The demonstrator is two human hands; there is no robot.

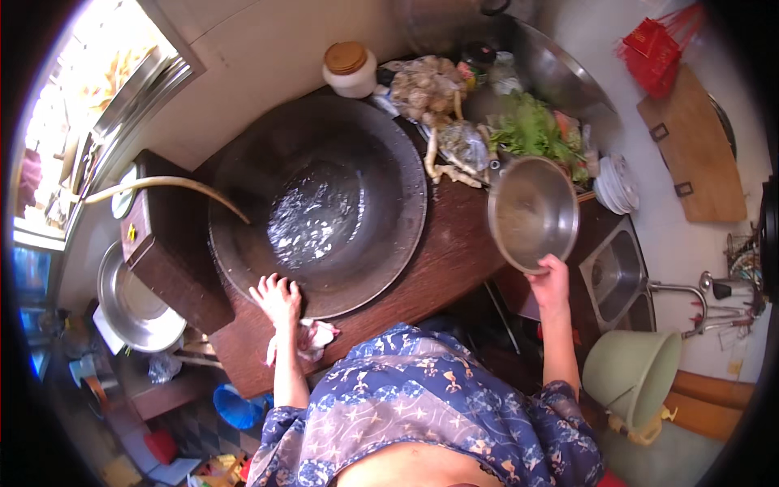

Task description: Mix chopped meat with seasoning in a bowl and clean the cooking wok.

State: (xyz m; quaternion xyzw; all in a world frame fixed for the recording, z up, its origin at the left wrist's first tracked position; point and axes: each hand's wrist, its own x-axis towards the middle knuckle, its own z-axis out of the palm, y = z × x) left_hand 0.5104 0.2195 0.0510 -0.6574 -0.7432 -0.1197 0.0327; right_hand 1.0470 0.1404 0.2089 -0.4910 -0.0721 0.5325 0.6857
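Observation:
A large dark wok (389, 182) is set into the brown counter, with rippling clear liquid (316, 213) at its bottom. My left hand (280, 298) rests on the wok's near rim, fingers spread. Beside that wrist a pink and white cloth (316, 338) lies on the counter. My right hand (551, 274) grips the near rim of a round metal basin (532, 213), tilted so its inside shows. Behind the basin are green leafy vegetables (529, 128). Over the wok's left rim reaches the curved pale end of a long handle or stick (176, 181).
Bulbs in a clear plastic bag (426, 88), a white jar with a brown lid (350, 70) and stacked white plates (614, 182) stand along the back. A metal sink (614, 268) and a pale green bucket (633, 371) are at right. Another metal basin (137, 304) is left.

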